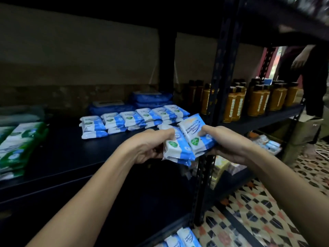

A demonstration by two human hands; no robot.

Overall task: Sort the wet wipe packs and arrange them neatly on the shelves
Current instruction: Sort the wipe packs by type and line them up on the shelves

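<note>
Wipe packs [185,139] pinched in both grips, left hand [147,147], right hand [229,143]; upright post [220,97] just behind.

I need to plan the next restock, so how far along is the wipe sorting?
Partly done. A row of blue-and-white packs already sits stacked on the shelf, with green packs grouped at its left end. In hand: the left hand and right hand each grip blue-and-white packs above the shelf. Left: placing these, plus the loose packs on a lower shelf.

Shop stockroom, dark metal shelving [226,72], rows of bottles [256,102], stacked wipe packs [135,118]
</note>
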